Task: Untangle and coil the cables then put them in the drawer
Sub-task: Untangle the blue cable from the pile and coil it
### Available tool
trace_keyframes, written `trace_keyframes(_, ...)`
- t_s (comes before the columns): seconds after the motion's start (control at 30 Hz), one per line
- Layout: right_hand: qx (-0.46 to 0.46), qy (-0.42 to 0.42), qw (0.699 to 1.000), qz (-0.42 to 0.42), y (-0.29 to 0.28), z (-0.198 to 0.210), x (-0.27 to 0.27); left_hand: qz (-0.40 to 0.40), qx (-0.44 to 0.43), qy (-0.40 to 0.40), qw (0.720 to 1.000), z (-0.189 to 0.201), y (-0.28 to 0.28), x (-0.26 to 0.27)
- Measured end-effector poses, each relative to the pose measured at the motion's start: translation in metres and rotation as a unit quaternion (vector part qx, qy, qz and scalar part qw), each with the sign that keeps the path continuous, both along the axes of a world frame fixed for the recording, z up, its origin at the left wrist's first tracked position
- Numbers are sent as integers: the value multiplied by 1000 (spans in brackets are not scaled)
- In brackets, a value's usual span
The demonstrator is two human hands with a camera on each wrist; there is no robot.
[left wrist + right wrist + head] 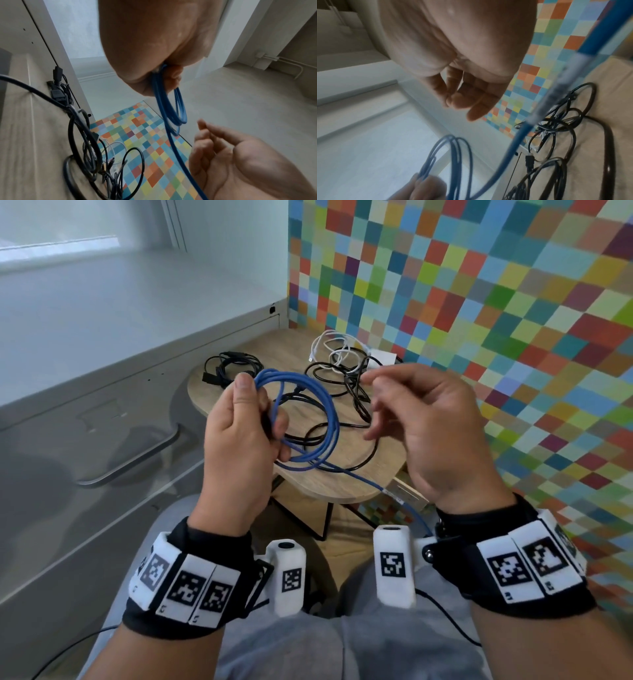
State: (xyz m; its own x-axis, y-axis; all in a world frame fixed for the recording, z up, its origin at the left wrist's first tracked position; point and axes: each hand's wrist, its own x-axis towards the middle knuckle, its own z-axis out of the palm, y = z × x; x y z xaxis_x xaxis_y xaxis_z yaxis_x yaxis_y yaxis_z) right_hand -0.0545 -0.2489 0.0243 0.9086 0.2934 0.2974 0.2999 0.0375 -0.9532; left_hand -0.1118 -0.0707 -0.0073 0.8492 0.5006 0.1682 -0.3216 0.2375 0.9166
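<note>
Left hand (245, 419) grips round blue cable coil (318, 412).

No word, brand or number could be read with any certainty. The white blocks on the black wristbands (191, 587) carried square black-and-white coded markers, as did the two white wrist-camera housings (394, 566); small dark characters stood beneath the markers on the bands, too small to make out. A pale label (394, 495) was wrapped round the blue cable's free run, and its print was illegible.
</note>
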Motion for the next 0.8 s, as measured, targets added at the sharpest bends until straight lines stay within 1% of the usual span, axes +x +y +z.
trace_keyframes(0.1, 107, -3, 993, -56, -11, 7, 10, -42, -11, 25, 999, 5, 4, -3)
trace_keyframes(0.17, 146, -2, 986, -78, -15, 11, 16, -74, -59, 16, 995, 10, 3, -6)
trace_keyframes(0.23, 135, -8, 988, -76, -10, 10, 16, -83, -121, -20, 989, 16, 0, -8)
trace_keyframes(0.3, 95, -19, 993, -63, 0, 5, 9, -73, -150, -51, 985, 18, -8, -8)
trace_keyframes(0.37, 72, -27, 995, -67, 14, -2, 1, -49, -124, -72, 988, 15, -19, -6)
trace_keyframes(0.43, 74, -29, 994, -74, 27, -9, -6, -25, -58, -79, 995, 7, -28, -4)
trace_keyframes(0.53, 68, -19, 995, -68, 38, -15, -12, 9, 30, -60, 998, -4, -33, 1)
trace_keyframes(0.57, 42, -8, 997, -59, 39, -13, -13, 24, 45, -58, 997, -6, -31, 2)
trace_keyframes(0.6, -10, -5, 999, -51, 38, -13, -14, 39, 55, -62, 996, -7, -27, 2)
trace_keyframes(0.63, -97, -24, 994, -51, 35, -13, -14, 55, 61, -69, 994, -6, -22, 3)
trace_keyframes(0.67, -198, -61, 976, -63, 32, -14, -14, 71, 59, -77, 993, -4, -15, 3)
trace_keyframes(0.7, -283, -100, 951, -75, 28, -14, -13, 86, 49, -85, 991, 0, -9, 3)
trace_keyframes(0.73, -331, -123, 932, -79, 26, -15, -12, 99, 32, -93, 990, 3, -2, 2)
trace_keyframes(0.77, -349, -117, 927, -73, 23, -15, -11, 110, 15, -99, 989, 7, 4, 2)
trace_keyframes(0.8, -349, -99, 930, -66, 21, -17, -9, 119, 1, -103, 988, 10, 9, 1)
